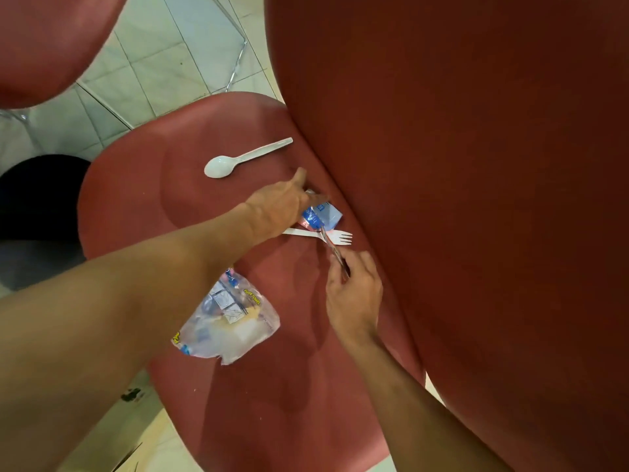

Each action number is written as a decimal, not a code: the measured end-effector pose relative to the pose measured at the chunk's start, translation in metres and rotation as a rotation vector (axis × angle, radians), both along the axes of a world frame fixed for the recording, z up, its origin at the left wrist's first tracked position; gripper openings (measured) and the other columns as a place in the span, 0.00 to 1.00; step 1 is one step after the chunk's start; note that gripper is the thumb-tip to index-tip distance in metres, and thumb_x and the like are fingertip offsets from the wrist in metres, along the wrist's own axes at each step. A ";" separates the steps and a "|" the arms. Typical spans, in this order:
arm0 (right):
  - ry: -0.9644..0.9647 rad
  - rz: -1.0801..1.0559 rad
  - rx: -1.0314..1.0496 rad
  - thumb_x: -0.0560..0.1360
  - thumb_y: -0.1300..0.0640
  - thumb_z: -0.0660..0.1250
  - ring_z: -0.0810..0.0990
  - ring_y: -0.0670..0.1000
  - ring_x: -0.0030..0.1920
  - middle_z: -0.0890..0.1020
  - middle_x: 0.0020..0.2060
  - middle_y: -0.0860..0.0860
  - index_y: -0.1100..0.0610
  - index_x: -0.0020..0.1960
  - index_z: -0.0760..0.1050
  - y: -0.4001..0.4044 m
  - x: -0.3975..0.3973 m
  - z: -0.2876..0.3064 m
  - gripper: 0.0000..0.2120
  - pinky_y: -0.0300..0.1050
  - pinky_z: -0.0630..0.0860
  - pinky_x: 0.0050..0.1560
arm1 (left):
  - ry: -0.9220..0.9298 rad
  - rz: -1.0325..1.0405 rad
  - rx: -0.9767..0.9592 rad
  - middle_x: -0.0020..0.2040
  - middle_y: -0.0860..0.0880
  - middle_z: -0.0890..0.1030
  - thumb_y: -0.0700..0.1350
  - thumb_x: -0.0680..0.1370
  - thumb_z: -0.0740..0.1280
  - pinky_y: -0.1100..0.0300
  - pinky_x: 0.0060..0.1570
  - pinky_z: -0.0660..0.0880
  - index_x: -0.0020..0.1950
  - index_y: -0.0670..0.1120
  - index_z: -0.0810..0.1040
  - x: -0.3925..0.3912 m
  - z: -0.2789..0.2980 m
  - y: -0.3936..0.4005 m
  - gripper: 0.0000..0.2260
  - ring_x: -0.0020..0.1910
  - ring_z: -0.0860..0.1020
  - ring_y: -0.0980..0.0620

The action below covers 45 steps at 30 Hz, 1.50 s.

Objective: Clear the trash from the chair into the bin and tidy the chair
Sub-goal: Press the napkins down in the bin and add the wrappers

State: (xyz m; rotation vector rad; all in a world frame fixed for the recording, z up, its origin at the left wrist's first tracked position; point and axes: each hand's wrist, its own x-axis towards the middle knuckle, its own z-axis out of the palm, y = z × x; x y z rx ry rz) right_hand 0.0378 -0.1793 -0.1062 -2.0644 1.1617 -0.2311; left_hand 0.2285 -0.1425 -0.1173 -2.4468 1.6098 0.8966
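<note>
- My left hand reaches across the chair seat toward the crease where the seat meets the backrest. Its fingers curl round the upper end of a blue wrapper and grip it; the thumb points up toward the backrest.
- My right hand lies nearer to me, just beside the backrest. Its fingers and thumb pinch the lower end of a thin, dark, twisted strip that runs up to the blue wrapper. I cannot tell whether the strip is part of the wrapper or a separate piece.
- The blue wrapper sits at the seat-backrest crease, between my two hands, with the left hand at its upper-left side and the right hand below it.
- A white plastic fork lies flat on the seat directly under the wrapper and the strip, tines pointing toward the backrest. Its handle end passes beneath my left hand.
- A white plastic spoon lies flat on the seat beyond my left hand, apart from it, bowl toward the seat edge.
- A clear printed plastic bag lies crumpled on the seat below my left forearm, left of my right hand and apart from it.
- A dark bin stands on the tiled floor at the left edge of the seat.
</note>
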 end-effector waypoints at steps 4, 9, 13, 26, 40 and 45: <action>0.020 -0.006 0.007 0.75 0.61 0.67 0.77 0.53 0.38 0.77 0.39 0.51 0.56 0.50 0.81 0.012 -0.005 0.000 0.06 0.44 0.71 0.41 | -0.104 -0.062 0.013 0.64 0.42 0.65 0.33 0.79 0.56 0.51 0.45 0.75 0.70 0.47 0.69 -0.004 0.004 0.004 0.21 0.46 0.80 0.42; 0.007 -0.033 0.025 0.75 0.61 0.67 0.77 0.52 0.39 0.78 0.40 0.51 0.55 0.51 0.81 0.025 -0.007 0.004 0.07 0.40 0.69 0.41 | -0.130 -0.062 0.020 0.79 0.46 0.50 0.31 0.78 0.57 0.52 0.50 0.75 0.69 0.41 0.68 -0.012 0.005 0.007 0.20 0.57 0.79 0.41; -0.005 -0.038 0.037 0.75 0.61 0.67 0.77 0.51 0.39 0.78 0.40 0.51 0.55 0.51 0.82 0.037 -0.009 0.004 0.08 0.41 0.71 0.43 | -0.082 0.005 -0.034 0.75 0.45 0.60 0.31 0.77 0.59 0.49 0.52 0.75 0.65 0.40 0.71 -0.012 -0.003 0.005 0.17 0.55 0.79 0.40; -0.021 -0.046 0.059 0.75 0.61 0.67 0.74 0.46 0.37 0.79 0.39 0.51 0.57 0.50 0.81 0.043 -0.027 0.028 0.06 0.39 0.69 0.40 | 0.274 0.921 -0.386 0.40 0.48 0.81 0.39 0.68 0.73 0.62 0.38 0.67 0.41 0.46 0.79 -0.040 0.030 0.044 0.05 0.40 0.78 0.48; -0.032 0.010 0.233 0.74 0.59 0.66 0.67 0.50 0.33 0.70 0.27 0.44 0.51 0.38 0.69 0.147 -0.060 0.125 0.08 0.44 0.65 0.37 | 0.295 1.359 -0.429 0.35 0.51 0.78 0.49 0.70 0.75 0.63 0.39 0.67 0.38 0.49 0.81 -0.128 0.147 0.202 0.06 0.37 0.75 0.53; -0.022 0.047 0.237 0.73 0.56 0.68 0.69 0.50 0.34 0.71 0.28 0.45 0.52 0.38 0.71 0.212 -0.094 0.162 0.07 0.44 0.67 0.39 | 0.339 1.418 -0.512 0.34 0.54 0.76 0.45 0.71 0.74 0.68 0.33 0.68 0.39 0.46 0.79 -0.175 0.176 0.289 0.06 0.32 0.73 0.59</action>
